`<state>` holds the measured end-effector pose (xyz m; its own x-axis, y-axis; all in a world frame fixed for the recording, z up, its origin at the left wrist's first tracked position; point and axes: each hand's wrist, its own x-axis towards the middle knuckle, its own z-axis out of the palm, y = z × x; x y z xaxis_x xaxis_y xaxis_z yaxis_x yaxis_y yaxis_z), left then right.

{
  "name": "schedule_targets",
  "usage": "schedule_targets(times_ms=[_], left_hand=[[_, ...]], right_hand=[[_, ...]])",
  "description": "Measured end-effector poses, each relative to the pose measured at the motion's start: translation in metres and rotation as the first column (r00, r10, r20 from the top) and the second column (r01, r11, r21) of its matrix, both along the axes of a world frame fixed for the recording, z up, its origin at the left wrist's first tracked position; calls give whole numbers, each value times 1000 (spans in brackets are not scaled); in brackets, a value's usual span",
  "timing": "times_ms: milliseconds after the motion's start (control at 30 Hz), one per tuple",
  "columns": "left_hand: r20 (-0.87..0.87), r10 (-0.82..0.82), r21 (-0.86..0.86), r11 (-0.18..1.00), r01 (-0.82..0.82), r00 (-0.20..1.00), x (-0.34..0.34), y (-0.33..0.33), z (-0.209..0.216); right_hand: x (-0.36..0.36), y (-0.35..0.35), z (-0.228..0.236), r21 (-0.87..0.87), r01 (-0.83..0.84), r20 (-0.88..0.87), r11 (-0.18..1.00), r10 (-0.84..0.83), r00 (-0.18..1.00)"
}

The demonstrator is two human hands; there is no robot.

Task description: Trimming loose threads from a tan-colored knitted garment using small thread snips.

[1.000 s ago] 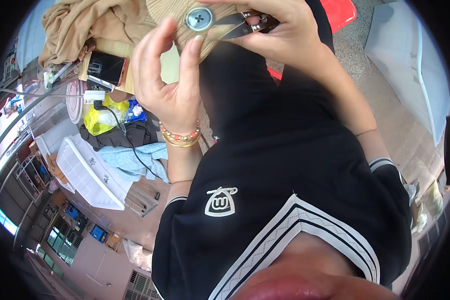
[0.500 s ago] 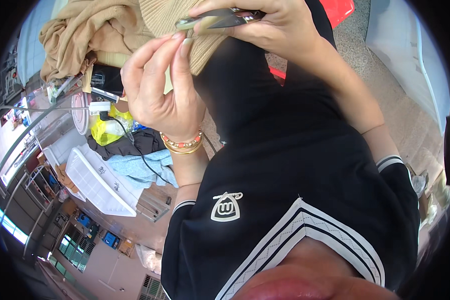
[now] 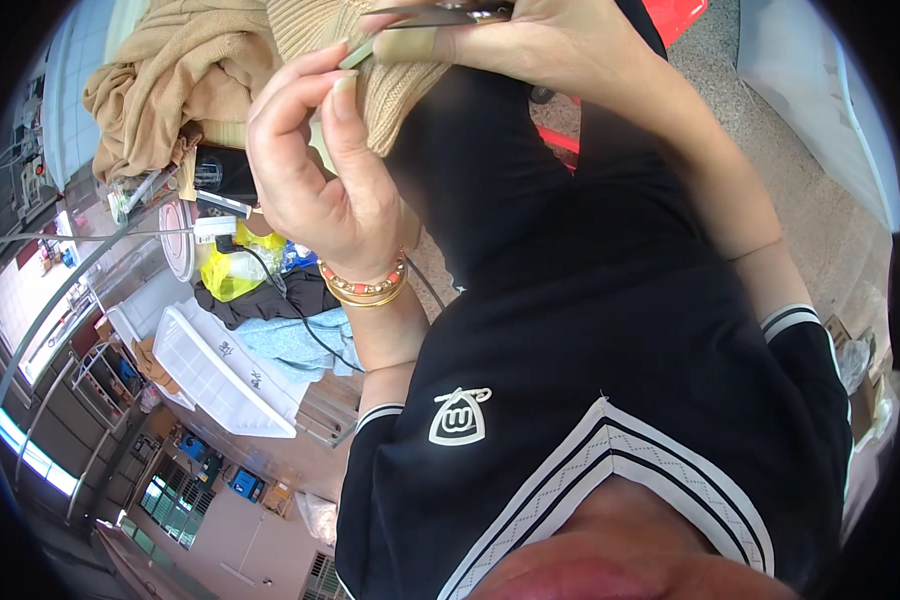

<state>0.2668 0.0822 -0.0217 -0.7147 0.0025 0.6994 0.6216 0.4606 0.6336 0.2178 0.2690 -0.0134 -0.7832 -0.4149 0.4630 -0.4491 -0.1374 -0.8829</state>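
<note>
My left hand [image 3: 320, 165] is closed in a pinch, with a small pale green strip [image 3: 356, 54] at its thumb and index fingertips. Just beyond it, my right hand [image 3: 540, 40] grips a pair of dark metal scissors [image 3: 440, 16]. A tan wrap [image 3: 407, 45] covers the end of the right thumb. Beige ribbed knit fabric [image 3: 395, 105] hangs behind the fingertips, over my dark-clothed lap. What the strip is, and whether the left fingers also pinch the knit, cannot be told. The top edge of the picture cuts off part of the right hand.
A heap of beige knitwear [image 3: 175, 85] lies at the far left. Nearer on the left are a yellow plastic bag [image 3: 232, 270], a white charger with a black cable [image 3: 215, 230], light blue cloth [image 3: 300, 345] and a white plastic crate [image 3: 215, 370]. A red stool [image 3: 675, 18] shows at the upper right.
The scissors have moved slightly up, and their blade now lies farther from my left fingertips. My left index finger and thumb are spread a little wider. The view has shifted slightly.
</note>
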Motion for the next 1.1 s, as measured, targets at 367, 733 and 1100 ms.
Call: schedule_targets(times_ms=[367,733,1100], left_hand=[[110,-36,201,979,14,993,2,5,5],[72,-40,169,985,27,997,1,3,1],[50,-49,85,995,45,998,-2,-2,3]], right_hand=[[13,20,17,188,267,-433,945,-165,886],[20,19,31,317,517,-682,795,-188,707],[24,20,54,534,355,-425,767,-119,897]])
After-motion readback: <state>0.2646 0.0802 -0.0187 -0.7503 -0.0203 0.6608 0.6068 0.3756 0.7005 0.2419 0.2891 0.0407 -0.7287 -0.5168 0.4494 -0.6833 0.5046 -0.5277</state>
